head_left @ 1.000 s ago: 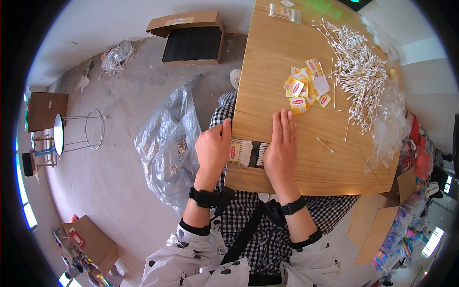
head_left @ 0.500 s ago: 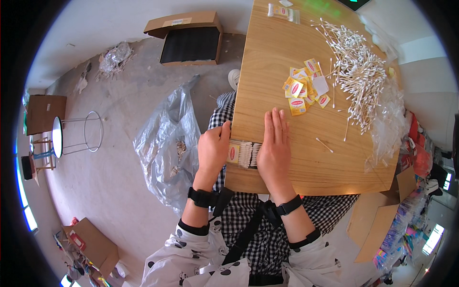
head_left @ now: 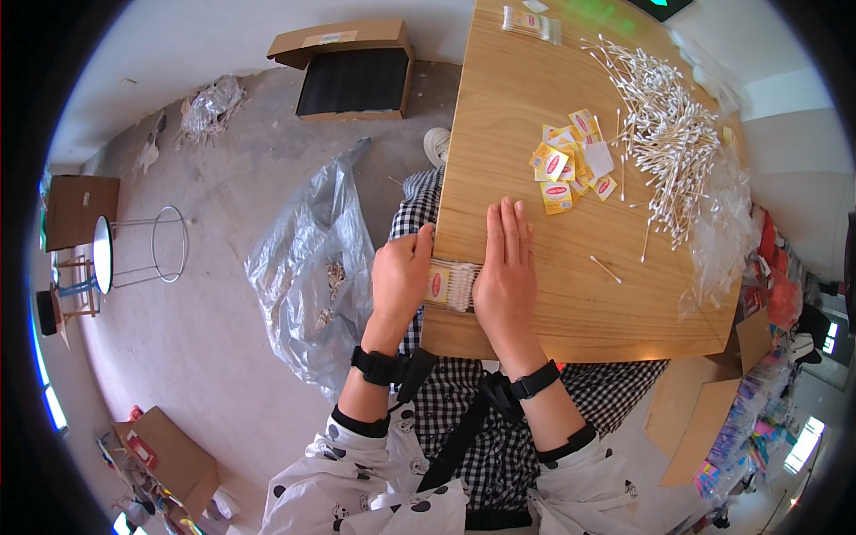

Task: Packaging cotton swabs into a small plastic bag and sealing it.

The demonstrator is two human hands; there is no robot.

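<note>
A small pack of cotton swabs (head_left: 456, 286) with a yellow-and-white card lies by the left edge of the wooden table. At its left end, my left hand (head_left: 400, 276) is closed on it, thumb pointing away from me; the curled fingers are partly hidden. My right hand (head_left: 506, 276) stays open, fingers stretched out together, with its inner edge against the swabs' right ends. Beyond it is a pile of yellow-and-white cards (head_left: 571, 160). A large heap of loose cotton swabs (head_left: 669, 134) covers the far right of the table.
A filled swab pack (head_left: 528, 24) lies at the table's (head_left: 499, 116) far left corner. Clear plastic film (head_left: 718, 241) hangs over the right side. Left on the floor are a grey plastic bag (head_left: 312, 259), an open cardboard box (head_left: 352, 80) and a tipped stool (head_left: 105, 256).
My right hand has moved slightly left against the swabs, and less of them shows between my hands. My left hand has barely shifted.
</note>
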